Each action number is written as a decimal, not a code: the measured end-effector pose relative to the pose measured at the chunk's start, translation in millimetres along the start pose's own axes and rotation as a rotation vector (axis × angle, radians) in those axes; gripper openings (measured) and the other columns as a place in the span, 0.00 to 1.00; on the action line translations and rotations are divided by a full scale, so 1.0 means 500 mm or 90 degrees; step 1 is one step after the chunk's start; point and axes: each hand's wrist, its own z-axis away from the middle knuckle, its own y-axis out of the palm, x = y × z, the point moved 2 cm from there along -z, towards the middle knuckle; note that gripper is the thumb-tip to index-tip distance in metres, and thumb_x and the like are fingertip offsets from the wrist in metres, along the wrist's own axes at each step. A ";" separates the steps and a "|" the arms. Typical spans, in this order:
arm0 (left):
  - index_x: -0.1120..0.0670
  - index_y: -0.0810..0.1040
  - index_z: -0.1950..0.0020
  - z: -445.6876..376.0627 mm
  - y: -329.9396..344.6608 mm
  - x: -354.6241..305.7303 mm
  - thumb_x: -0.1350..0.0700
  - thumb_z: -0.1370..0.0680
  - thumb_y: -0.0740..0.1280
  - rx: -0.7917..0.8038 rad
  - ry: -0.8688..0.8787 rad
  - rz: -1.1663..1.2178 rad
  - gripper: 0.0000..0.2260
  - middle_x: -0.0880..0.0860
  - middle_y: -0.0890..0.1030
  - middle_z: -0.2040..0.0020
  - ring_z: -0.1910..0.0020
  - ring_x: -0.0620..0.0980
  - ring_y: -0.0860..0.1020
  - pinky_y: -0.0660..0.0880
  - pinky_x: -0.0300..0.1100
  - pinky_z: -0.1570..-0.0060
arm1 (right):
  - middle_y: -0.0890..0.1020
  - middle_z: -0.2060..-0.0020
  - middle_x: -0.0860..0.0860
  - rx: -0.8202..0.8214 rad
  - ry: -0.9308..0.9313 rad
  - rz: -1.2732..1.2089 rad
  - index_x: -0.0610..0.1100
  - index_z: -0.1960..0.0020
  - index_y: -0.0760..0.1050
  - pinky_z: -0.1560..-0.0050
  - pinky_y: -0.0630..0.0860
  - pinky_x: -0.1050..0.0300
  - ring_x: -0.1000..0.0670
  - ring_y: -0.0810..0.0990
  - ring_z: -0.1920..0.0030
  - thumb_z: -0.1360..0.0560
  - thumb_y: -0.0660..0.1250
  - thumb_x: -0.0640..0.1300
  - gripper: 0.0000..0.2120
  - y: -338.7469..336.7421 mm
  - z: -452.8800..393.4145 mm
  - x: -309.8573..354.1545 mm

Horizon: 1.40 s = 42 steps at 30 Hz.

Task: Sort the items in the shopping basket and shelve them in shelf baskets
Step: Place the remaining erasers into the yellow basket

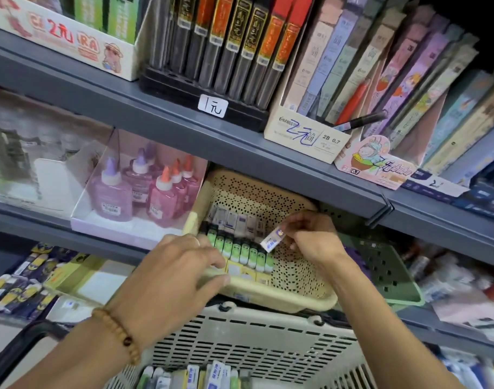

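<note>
Shelving of a small white eraser-like packet with blue print [273,240], pinched at its right end between thumb and fingertips of the right hand [314,239] and held just above the open right part of the cream perforated plastic shelf basket [297,300] on the middle shelf; left hand [181,272] resting on the near left rim of the same basket, thumb under the lip and fingers curled over it, steadying the basket against tipping; rows already filed inside: pale grey-white packets at the far side, green-and-white ones [240,249] in the middle, yellow ones nearest the rim; pale grey slotted shopping basket [240,346] directly below and nearer, further white-and-blue packets [216,374] standing in it, so sorting judged well short of finished; best execution probably: packet turned upright to match the standing rows, lowered into the free space right of the green-and-white row or beside like items at the far side, printed face outward, released only once seated; left grip kept firm throughout, the basket appearing to overhang the shelf edge; green perforated basket [388,276] just to the right, pink and purple glue bottles [144,189] in a clear tray to the left
</note>
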 end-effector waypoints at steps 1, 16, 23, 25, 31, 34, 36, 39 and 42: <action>0.40 0.77 0.47 -0.002 0.004 0.003 0.38 0.24 0.60 0.008 0.017 -0.014 0.12 0.36 0.72 0.51 0.50 0.38 0.67 0.63 0.33 0.42 | 0.84 0.57 0.45 -0.015 -0.023 0.085 0.43 0.59 0.79 0.58 0.78 0.58 0.53 0.80 0.63 0.24 0.66 0.31 0.09 0.003 -0.024 -0.003; 0.42 0.76 0.51 -0.002 0.017 0.010 0.40 0.24 0.62 -0.040 0.055 -0.007 0.08 0.38 0.72 0.56 0.53 0.36 0.68 0.56 0.33 0.47 | 0.82 0.51 0.48 0.083 -0.001 0.326 0.45 0.49 0.81 0.48 0.77 0.55 0.47 0.80 0.50 0.20 0.57 0.38 0.13 0.064 -0.139 -0.047; 0.41 0.75 0.50 -0.001 0.018 0.006 0.40 0.23 0.60 -0.035 0.049 -0.011 0.08 0.37 0.72 0.55 0.52 0.36 0.67 0.56 0.33 0.45 | 0.80 0.47 0.49 0.160 -0.044 0.457 0.48 0.47 0.79 0.48 0.72 0.57 0.45 0.78 0.46 0.21 0.58 0.41 0.11 0.064 -0.114 -0.044; 0.41 0.74 0.50 -0.001 0.018 0.006 0.40 0.22 0.59 -0.028 0.046 -0.016 0.08 0.37 0.72 0.55 0.52 0.36 0.67 0.56 0.33 0.44 | 0.80 0.50 0.51 0.169 -0.043 0.455 0.47 0.45 0.79 0.53 0.71 0.59 0.48 0.79 0.50 0.21 0.61 0.42 0.09 0.065 -0.114 -0.047; 0.41 0.74 0.50 -0.002 0.019 0.009 0.41 0.23 0.60 -0.036 0.046 -0.004 0.08 0.37 0.72 0.55 0.52 0.36 0.67 0.57 0.34 0.44 | 0.83 0.54 0.49 0.124 0.002 0.325 0.48 0.52 0.80 0.51 0.79 0.55 0.48 0.81 0.51 0.20 0.65 0.42 0.06 0.070 -0.121 -0.057; 0.41 0.75 0.51 -0.004 0.023 0.012 0.41 0.23 0.61 -0.039 0.045 0.004 0.07 0.38 0.72 0.55 0.52 0.36 0.67 0.57 0.35 0.44 | 0.82 0.54 0.49 0.117 -0.006 0.330 0.48 0.50 0.81 0.47 0.78 0.54 0.48 0.81 0.51 0.20 0.64 0.43 0.07 0.068 -0.120 -0.059; 0.42 0.75 0.50 -0.005 0.024 0.014 0.41 0.23 0.62 -0.041 0.043 0.004 0.07 0.38 0.73 0.55 0.52 0.36 0.68 0.57 0.35 0.43 | 0.82 0.51 0.51 0.099 -0.014 0.319 0.49 0.50 0.81 0.47 0.76 0.56 0.50 0.79 0.51 0.20 0.64 0.44 0.07 0.064 -0.113 -0.054; 0.42 0.76 0.49 -0.004 0.019 0.008 0.42 0.22 0.62 -0.046 0.045 -0.002 0.07 0.38 0.73 0.54 0.52 0.36 0.68 0.59 0.35 0.42 | 0.82 0.49 0.53 0.035 -0.044 0.233 0.47 0.48 0.82 0.45 0.75 0.62 0.53 0.79 0.50 0.21 0.64 0.42 0.08 0.050 -0.081 -0.028; 0.43 0.79 0.46 0.014 0.001 -0.017 0.45 0.22 0.63 -0.070 0.050 0.047 0.08 0.37 0.74 0.52 0.52 0.36 0.69 0.65 0.35 0.41 | 0.84 0.51 0.52 -0.002 -0.069 0.030 0.50 0.53 0.80 0.55 0.77 0.68 0.56 0.81 0.56 0.22 0.64 0.37 0.10 0.027 0.002 0.004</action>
